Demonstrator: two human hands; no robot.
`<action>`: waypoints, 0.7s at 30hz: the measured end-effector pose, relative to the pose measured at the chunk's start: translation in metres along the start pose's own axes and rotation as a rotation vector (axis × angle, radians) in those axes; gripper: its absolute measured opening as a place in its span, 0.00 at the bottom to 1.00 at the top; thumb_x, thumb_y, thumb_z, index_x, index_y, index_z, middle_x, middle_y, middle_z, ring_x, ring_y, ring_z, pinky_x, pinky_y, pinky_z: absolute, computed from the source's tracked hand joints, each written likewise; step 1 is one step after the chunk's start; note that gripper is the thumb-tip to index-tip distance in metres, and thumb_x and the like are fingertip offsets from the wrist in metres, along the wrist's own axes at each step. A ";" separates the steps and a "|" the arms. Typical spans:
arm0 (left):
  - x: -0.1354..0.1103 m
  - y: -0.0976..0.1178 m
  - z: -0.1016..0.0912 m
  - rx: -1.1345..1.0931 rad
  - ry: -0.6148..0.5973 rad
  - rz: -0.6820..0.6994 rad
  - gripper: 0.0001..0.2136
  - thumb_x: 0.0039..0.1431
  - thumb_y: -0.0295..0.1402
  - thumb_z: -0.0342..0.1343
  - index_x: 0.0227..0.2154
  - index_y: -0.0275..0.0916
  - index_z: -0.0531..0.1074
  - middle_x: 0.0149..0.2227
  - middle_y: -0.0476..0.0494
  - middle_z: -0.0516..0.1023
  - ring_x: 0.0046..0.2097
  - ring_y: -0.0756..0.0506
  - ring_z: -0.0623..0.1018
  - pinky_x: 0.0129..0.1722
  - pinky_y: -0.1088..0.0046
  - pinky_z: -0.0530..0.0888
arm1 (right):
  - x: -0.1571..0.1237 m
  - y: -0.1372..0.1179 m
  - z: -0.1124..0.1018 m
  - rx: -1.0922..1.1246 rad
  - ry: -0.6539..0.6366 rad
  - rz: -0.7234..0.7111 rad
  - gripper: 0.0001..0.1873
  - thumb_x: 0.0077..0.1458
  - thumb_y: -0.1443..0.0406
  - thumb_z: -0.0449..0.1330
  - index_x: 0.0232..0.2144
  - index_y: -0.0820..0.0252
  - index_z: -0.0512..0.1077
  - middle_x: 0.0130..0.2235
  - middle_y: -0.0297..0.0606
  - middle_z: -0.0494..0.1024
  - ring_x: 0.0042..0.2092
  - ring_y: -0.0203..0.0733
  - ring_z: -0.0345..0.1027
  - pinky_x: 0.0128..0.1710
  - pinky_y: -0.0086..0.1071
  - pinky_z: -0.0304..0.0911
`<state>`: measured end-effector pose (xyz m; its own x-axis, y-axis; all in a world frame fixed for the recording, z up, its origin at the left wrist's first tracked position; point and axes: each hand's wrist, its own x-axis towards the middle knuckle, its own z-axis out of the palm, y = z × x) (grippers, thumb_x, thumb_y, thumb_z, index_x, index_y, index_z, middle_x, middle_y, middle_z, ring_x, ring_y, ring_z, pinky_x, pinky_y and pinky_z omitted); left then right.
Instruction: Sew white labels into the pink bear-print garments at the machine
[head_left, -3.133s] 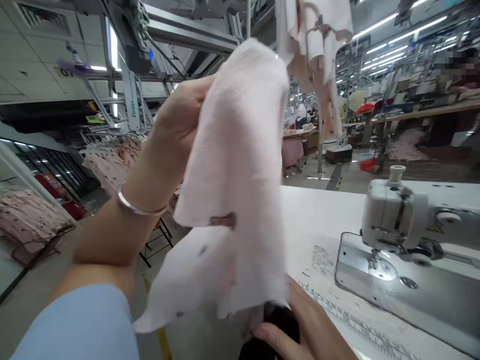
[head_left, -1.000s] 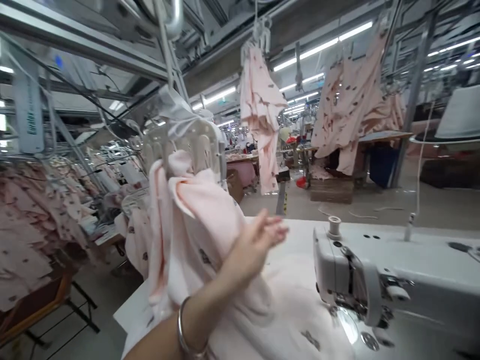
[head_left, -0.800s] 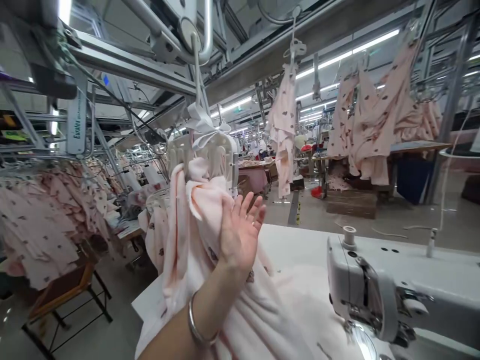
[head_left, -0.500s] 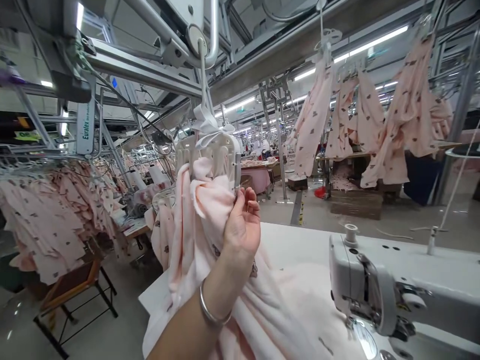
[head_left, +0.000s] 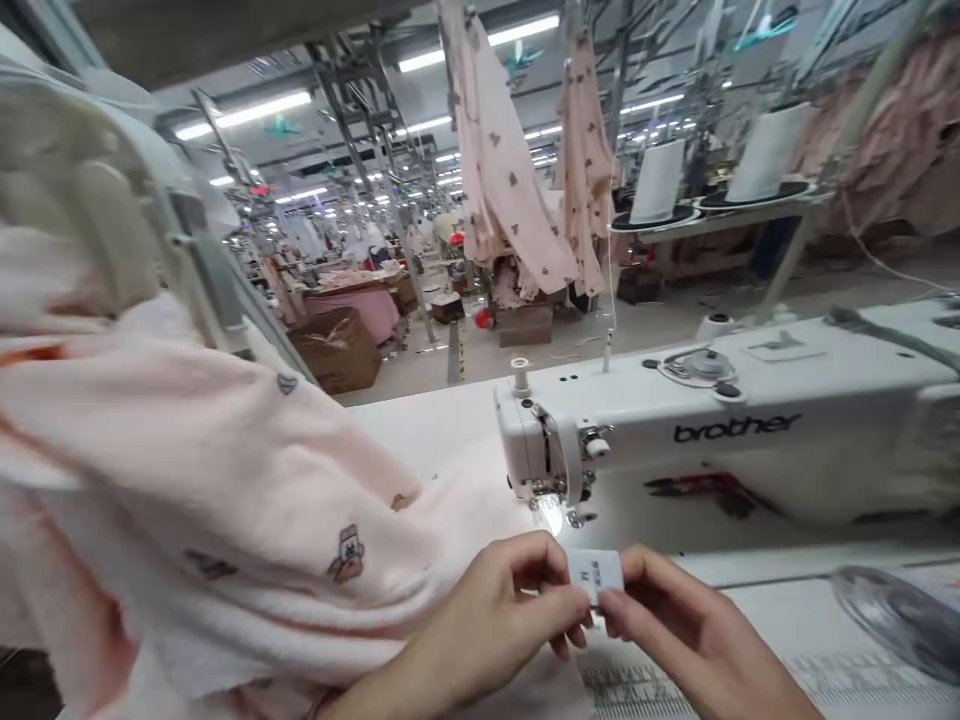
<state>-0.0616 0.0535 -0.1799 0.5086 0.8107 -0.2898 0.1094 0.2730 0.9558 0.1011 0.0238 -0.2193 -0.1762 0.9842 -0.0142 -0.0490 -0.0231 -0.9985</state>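
A small white size label point(head_left: 595, 572) printed with an M is stretched between my two hands, just in front of the sewing machine's needle area. My left hand point(head_left: 510, 605) pinches its left edge between thumb and finger. On the opposite edge, the fingers of my right hand point(head_left: 667, 620) are closed on the label. Pale pink plush fabric point(head_left: 247, 480) with small printed figures hangs at the left and spreads over the table beneath my left forearm. The sewing machine point(head_left: 555, 440) stands just beyond my hands, its lamp lit.
Dark-and-red snips point(head_left: 705, 490) lie under the machine arm. Ruler markings point(head_left: 637, 690) run along the table's near edge. A clear rounded object point(head_left: 892, 620) sits at the right. Thread cones point(head_left: 658, 182) stand behind the machine; a clamp hanger point(head_left: 112, 200) looms close at the left.
My left hand has left the hanger clamp and come down to the label. My right hand has come into view, also holding the label. The view has swung right toward the machine.
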 end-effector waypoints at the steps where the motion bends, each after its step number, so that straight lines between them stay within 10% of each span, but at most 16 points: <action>1: 0.000 -0.001 -0.002 0.038 0.004 -0.003 0.11 0.54 0.37 0.56 0.27 0.33 0.65 0.25 0.48 0.68 0.27 0.54 0.68 0.27 0.79 0.67 | 0.003 -0.002 0.001 0.016 -0.003 0.008 0.17 0.56 0.50 0.55 0.26 0.56 0.65 0.27 0.30 0.66 0.32 0.35 0.61 0.35 0.25 0.58; 7: 0.003 0.000 -0.013 0.254 0.189 0.103 0.12 0.52 0.36 0.60 0.34 0.33 0.70 0.30 0.47 0.71 0.32 0.52 0.69 0.32 0.78 0.66 | 0.006 0.012 0.004 -0.148 0.035 0.028 0.20 0.57 0.50 0.54 0.24 0.58 0.60 0.25 0.28 0.56 0.29 0.34 0.51 0.30 0.27 0.49; 21: 0.009 -0.001 -0.014 0.090 0.138 -0.008 0.10 0.52 0.35 0.59 0.28 0.31 0.69 0.26 0.47 0.70 0.28 0.53 0.71 0.28 0.80 0.68 | 0.004 0.002 0.003 -0.148 0.064 0.065 0.18 0.57 0.50 0.54 0.26 0.58 0.63 0.25 0.29 0.60 0.29 0.35 0.54 0.30 0.27 0.50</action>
<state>-0.0688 0.0673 -0.1838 0.3857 0.8738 -0.2961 0.1924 0.2377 0.9521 0.0973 0.0271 -0.2210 -0.1113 0.9908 -0.0774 0.1063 -0.0656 -0.9922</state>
